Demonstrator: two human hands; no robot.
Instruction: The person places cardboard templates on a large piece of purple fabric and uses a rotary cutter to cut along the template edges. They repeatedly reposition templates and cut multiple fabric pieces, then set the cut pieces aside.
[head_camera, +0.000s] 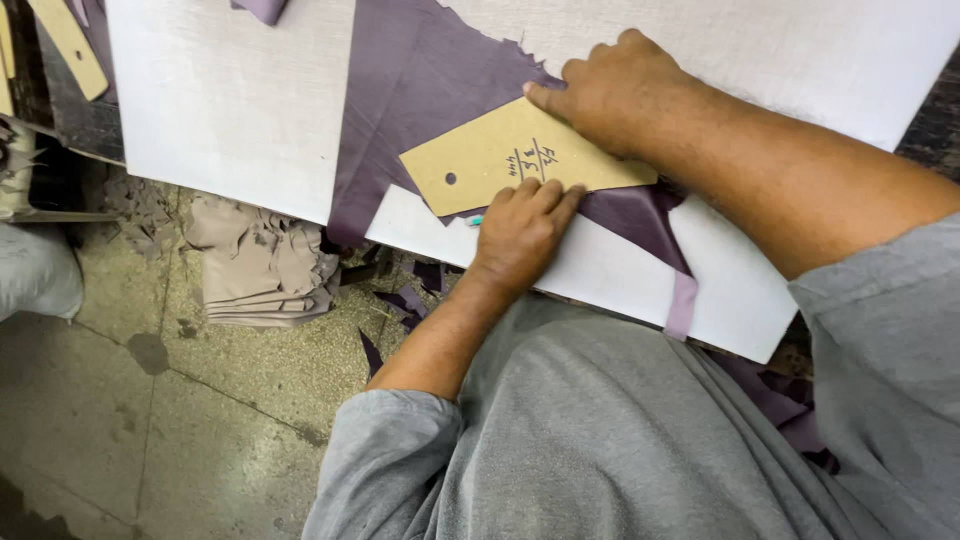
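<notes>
A tan cardboard template (500, 160) with a small punched hole lies on a sheet of purple leather (420, 70), spread over a white board (230, 110). My right hand (615, 90) reaches in from the right and presses down on the template's far edge with curled fingers. At the template's near edge, my left hand (520, 230) has its fingers closed around a small teal-tipped marking tool (475, 220). Only the tool's tip shows, right beside the template.
A pile of beige leather scraps (260, 265) lies on the stone floor (120, 420) below the board's edge, with purple offcuts (410, 300) nearby. More tan templates (70, 45) sit at the top left. A purple strip (682, 305) hangs over the board's near edge.
</notes>
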